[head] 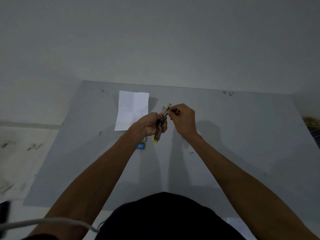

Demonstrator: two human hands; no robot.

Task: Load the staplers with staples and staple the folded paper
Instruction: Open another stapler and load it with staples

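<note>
My left hand (150, 124) grips a small yellow and metal stapler (160, 129), held above the grey mat with its top flipped open and pointing away from me. My right hand (183, 118) is pinched on a thin metal strip, likely staples (176, 111), right at the stapler's open end. A white folded paper (132, 110) lies flat on the mat just left of my hands. Two small boxes, one green (143, 139) and one blue (141, 146), lie under my left wrist, partly hidden.
The grey mat (225, 144) covers a pale floor and ends at a far edge near the wall. A white cable (52, 221) runs across the lower left. A dark object (4, 212) sits at the left edge. My dark clothing fills the bottom centre.
</note>
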